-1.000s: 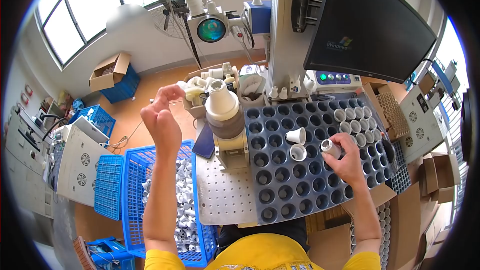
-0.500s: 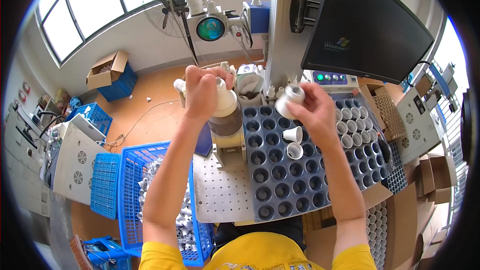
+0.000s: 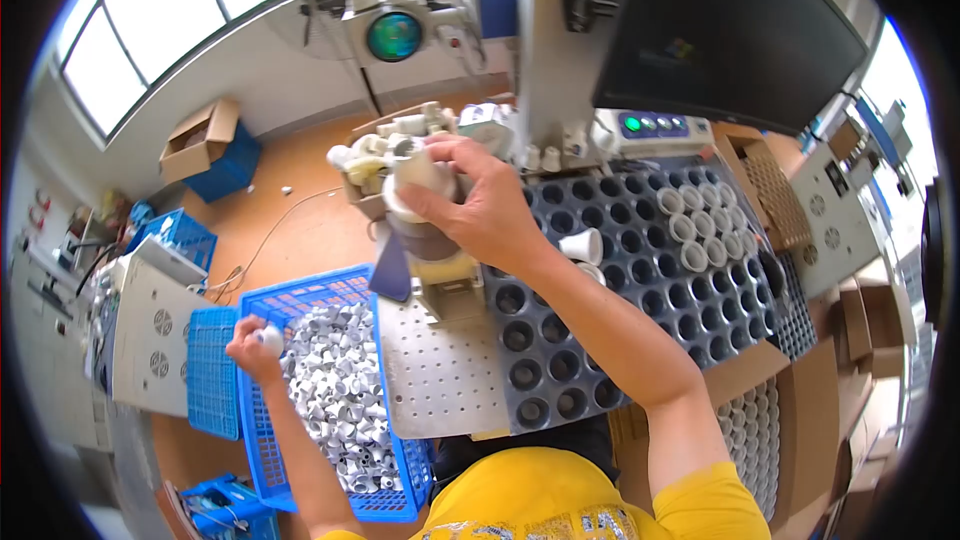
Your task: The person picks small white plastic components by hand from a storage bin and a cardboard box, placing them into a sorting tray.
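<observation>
Right hand (image 3: 480, 202) closed around a white conical plastic housing (image 3: 415, 178) seated on the fixture post (image 3: 432, 250) beside the dark cavity tray (image 3: 600, 340); left hand (image 3: 252, 348) gripping a small white housing (image 3: 270, 339) over the blue crate (image 3: 262, 440) heaped with white parts (image 3: 340, 400)
</observation>
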A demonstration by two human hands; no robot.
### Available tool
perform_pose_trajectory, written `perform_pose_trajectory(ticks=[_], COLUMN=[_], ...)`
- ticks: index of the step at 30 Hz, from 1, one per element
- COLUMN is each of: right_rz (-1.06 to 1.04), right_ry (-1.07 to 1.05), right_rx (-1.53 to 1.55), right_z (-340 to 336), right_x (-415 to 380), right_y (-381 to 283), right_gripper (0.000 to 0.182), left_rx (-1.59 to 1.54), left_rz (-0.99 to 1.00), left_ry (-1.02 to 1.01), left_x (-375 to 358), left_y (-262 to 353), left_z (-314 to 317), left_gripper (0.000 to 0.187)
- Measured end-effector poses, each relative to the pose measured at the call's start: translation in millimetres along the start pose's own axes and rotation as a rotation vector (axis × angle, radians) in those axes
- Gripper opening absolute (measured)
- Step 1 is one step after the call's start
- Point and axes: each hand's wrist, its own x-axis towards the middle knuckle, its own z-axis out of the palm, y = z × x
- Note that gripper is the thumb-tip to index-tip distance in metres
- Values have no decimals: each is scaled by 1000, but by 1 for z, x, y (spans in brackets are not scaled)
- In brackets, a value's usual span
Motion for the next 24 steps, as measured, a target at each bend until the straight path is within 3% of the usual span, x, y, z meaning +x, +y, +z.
perform_pose_trajectory(ticks=[2, 4, 8, 12, 15, 16, 19, 24], right_rz=[-47, 1, 321, 569, 581, 450, 419, 313], right_ry=[-13, -119, -466, -570, -434, -272, -48, 135], right_rx=[-102, -287, -767, -770, -682, -607, -385, -430], right_z=[-30, -71, -142, -164, -174, -173, -162, -146], right_x=[-6, -15, -55, -78, -73, -74, -70, -91], right_y=[11, 14, 63, 85, 84, 93, 116, 145], right_gripper=[45, 44, 39, 34, 36, 38, 41, 46], left_rx=[195, 212, 58, -80, -294, -290, -394, -283], left_rz=[79, -44, -159, -60, -10, -44, -51, -122], left_ry=[2, -5, -149, -366, -565, -652, -852, -909], left_x=[-11, -34, -89, -129, -151, -160, -186, -209], left_y=[-54, -59, -12, 66, 113, 130, 145, 140], left_z=[-20, -33, -16, 33, 67, 75, 97, 106], left_gripper=[28, 29, 30, 34, 37, 37, 36, 35])
